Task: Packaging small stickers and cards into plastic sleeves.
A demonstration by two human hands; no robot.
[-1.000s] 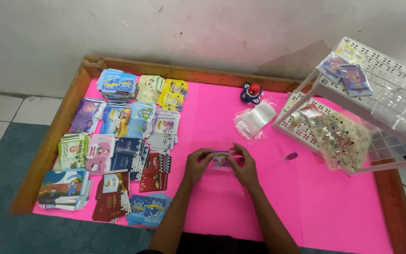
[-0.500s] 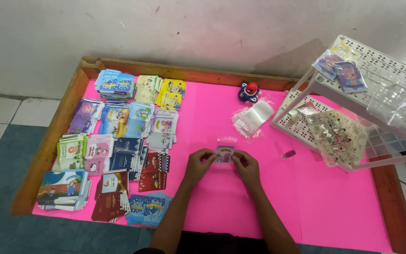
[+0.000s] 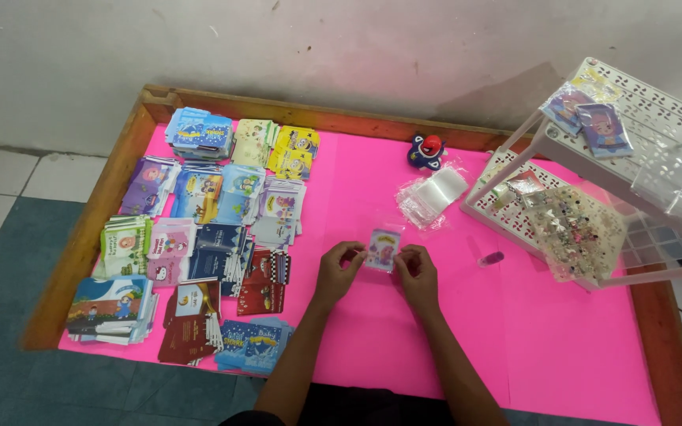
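Compared with a second ago: small card (image 3: 383,248) raised slightly, now tilted up between both hands instead of low on the pink tabletop (image 3: 578,347); left hand (image 3: 338,272) pinching its left edge, right hand (image 3: 418,272) pinching its right edge, above the table's middle. Left of the card, rows of stacked colourful packets (image 3: 199,237); beyond it, a pile of clear sleeves (image 3: 433,195) and a red-and-blue toy (image 3: 426,151); to its right, a white perforated rack (image 3: 657,126) holding a bag of trinkets (image 3: 574,229), partly cut off by the frame edge. Card print too small to make out
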